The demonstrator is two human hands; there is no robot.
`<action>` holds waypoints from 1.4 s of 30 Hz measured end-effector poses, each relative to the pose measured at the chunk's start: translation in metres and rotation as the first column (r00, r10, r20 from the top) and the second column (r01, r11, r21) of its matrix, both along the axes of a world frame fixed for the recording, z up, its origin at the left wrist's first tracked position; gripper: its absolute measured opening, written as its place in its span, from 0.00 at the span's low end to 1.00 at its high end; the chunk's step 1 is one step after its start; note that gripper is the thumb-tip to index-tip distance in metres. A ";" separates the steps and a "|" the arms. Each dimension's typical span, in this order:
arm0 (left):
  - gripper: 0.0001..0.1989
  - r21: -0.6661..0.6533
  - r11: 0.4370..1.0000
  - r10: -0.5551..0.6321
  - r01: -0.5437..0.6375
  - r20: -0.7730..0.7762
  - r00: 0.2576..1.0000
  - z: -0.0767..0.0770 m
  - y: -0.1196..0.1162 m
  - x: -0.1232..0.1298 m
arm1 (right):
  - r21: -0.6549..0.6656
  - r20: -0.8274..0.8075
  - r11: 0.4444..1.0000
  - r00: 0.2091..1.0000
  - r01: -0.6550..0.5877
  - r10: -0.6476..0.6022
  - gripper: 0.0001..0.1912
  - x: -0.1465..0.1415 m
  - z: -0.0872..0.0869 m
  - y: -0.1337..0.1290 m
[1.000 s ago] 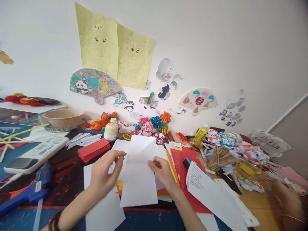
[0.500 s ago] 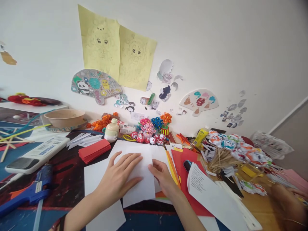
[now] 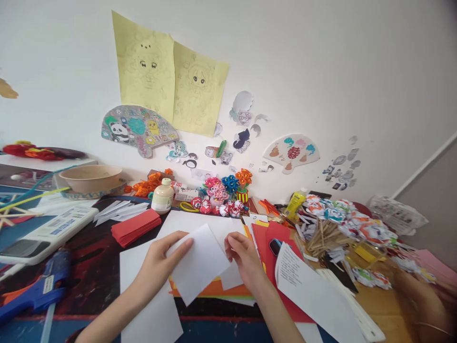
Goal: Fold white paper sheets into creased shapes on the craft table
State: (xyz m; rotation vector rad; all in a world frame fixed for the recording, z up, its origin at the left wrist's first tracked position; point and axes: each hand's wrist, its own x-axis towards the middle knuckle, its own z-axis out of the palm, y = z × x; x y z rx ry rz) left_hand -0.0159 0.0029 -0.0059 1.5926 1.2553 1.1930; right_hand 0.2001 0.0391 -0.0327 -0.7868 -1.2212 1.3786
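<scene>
My left hand pinches a white sheet of paper between thumb and fingers, tilted above the stack. My right hand hovers by the sheet's right corner with its fingers loosely curled and a little apart; I see nothing in them. Under the hands lie orange and yellow coloured sheets and a smaller white piece. A large white sheet lies below my left forearm. To the right are red sheets and a printed white sheet.
On the left are a blue glue gun, a white power strip, red paper strips and a cream bottle. Craft flowers stand along the wall. Wooden sticks lie right, near another person's blurred hand.
The white sheet has been lifted and turned, now held in my left hand instead of lying under its palm. My right hand has come off the sheet's edge.
</scene>
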 end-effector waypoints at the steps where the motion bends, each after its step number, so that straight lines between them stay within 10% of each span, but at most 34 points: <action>1: 0.18 -0.071 0.997 -0.029 0.035 0.083 0.996 0.002 0.000 0.001 | -0.011 0.011 1.000 1.000 0.008 -0.007 0.10 0.000 0.000 0.000; 7: 0.22 -0.308 0.919 -0.173 0.247 0.250 0.953 -0.007 0.002 0.010 | -0.052 0.207 0.991 0.970 -0.119 0.128 0.19 -0.005 0.005 -0.005; 24: 0.15 -0.133 0.949 -0.304 0.286 -0.146 0.941 -0.031 0.007 0.015 | -0.012 0.400 0.975 0.893 -0.221 0.207 0.15 -0.015 -0.006 -0.011; 32: 0.11 -0.116 0.936 -0.345 0.333 -0.105 0.933 -0.022 0.008 0.013 | 0.077 0.420 0.997 0.908 -0.025 -0.010 0.15 -0.005 0.000 -0.007; 38: 0.11 -0.176 0.936 -0.311 0.306 0.003 0.951 -0.010 0.011 0.002 | 0.062 0.347 0.991 0.928 0.120 -0.134 0.15 0.008 0.001 0.003; 42: 0.15 -0.148 0.976 -0.156 0.162 0.053 0.986 -0.008 0.013 -0.004 | -0.029 0.306 0.998 0.950 -0.057 0.063 0.13 0.010 -0.003 0.004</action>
